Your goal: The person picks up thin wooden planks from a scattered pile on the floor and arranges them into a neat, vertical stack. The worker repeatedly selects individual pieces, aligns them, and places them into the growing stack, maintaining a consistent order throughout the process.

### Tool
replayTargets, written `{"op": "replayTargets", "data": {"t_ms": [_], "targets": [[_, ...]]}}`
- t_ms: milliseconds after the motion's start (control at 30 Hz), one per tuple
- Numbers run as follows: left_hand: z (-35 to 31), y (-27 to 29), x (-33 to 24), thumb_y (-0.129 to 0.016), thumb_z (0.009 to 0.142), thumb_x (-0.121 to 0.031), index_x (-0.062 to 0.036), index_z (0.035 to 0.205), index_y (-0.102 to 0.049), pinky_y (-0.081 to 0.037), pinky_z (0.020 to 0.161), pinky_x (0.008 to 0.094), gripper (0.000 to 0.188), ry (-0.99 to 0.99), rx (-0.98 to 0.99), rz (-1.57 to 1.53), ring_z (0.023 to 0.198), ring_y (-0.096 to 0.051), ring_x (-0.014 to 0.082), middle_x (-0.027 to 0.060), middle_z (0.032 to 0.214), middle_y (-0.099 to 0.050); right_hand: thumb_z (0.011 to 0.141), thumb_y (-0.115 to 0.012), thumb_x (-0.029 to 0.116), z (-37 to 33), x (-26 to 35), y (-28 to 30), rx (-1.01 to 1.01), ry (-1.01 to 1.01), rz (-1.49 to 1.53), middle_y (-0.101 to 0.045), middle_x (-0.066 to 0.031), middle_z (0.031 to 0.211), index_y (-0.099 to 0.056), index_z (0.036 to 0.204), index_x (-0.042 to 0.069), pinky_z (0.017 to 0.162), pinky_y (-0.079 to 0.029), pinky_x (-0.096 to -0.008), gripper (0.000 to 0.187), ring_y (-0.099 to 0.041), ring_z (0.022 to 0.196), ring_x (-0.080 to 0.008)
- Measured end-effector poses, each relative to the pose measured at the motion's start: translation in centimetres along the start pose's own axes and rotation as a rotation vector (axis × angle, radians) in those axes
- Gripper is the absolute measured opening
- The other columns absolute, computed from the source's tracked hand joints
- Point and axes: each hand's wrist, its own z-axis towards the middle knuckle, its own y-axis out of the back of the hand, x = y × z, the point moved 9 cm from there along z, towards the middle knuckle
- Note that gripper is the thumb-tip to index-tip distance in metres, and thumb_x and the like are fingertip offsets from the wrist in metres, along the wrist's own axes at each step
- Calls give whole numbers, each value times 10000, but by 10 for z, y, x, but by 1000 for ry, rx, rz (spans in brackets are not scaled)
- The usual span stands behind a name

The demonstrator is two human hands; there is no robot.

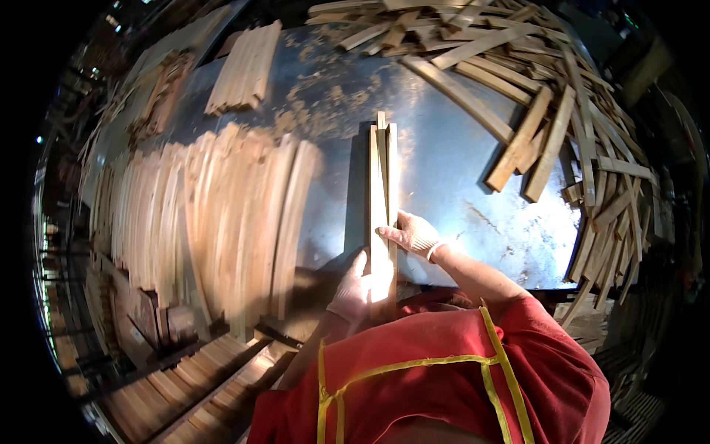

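Bunched wooden strips (pixel 379 181) in both hands at the near edge

At the left end of the metal-topped table (pixel 458 229), a long row of pale strips (pixel 214 214) lies side by side, reaching to the near edge; it is partly blurred. Beyond it, toward the far left corner, sits a smaller bundle (pixel 246 68).

Mid-table, the bunched strips point away from the near edge, their far ends uneven; whether they touch the tabletop, I cannot tell. The gloved left hand (pixel 350 291) is at their left side, thumb up; its fingers are hidden, so its grip cannot be told. The gloved right hand (pixel 414 233) pinches them from the right, thumb across the top.

A loose, crisscrossed pile of strips (pixel 510 81) fills the far right corner.

The step in hand looks like gathering and aligning; moving the bunch would call for an even, two-sided squeeze.
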Motion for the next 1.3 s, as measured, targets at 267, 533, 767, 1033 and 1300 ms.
{"op": "replayTargets", "data": {"t_ms": [267,533,767,1033,1300], "targets": [[-75,92,-81,-741,836,-342,0,1558,-418,-364,1196,529,862,-466,-810,1763,1424,-437,445,255,1561,-452,880,-755,416,75,104,-150,359,101,-59,-728,-238,1225,-593,1353,-3,981,-554,-418,652,-707,1151,-360],[-48,124,-99,-704,847,-272,-49,1547,-424,-308,1226,530,786,-405,-908,2112,1466,-383,398,172,1570,-424,791,-811,428,43,114,109,-200,29,-626,-718,-175,1144,-607,1281,105,957,-543,-452,622,-685,1094,-365],[57,-36,-80,-840,796,-412,-88,1598,-376,-363,1205,503,982,-556,-427,2064,1474,-394,400,180,1598,-405,756,-728,124,-56,-106,268,-977,-375,-607,-546,-205,1305,-464,1401,42,878,-550,-527,702,-618,1079,-429],[154,-154,-50,-698,907,-543,-5,1596,-342,-366,1179,517,945,-453,-276,2103,1408,-456,439,278,1502,-469,830,-819,338,-76,-91,308,-977,-10,-652,-583,-244,1412,-426,1538,65,1067,-488,-499,854,-578,1277,-402],[132,-64,-98,-781,822,-348,-127,1637,-216,-565,932,528,1016,115,-415,1591,1082,-700,442,245,1218,-682,737,-846,341,-79,-199,444,-848,-577,-673,-599,-248,1349,-474,1444,108,1017,-514,-519,831,-579,1262,-473]]}}
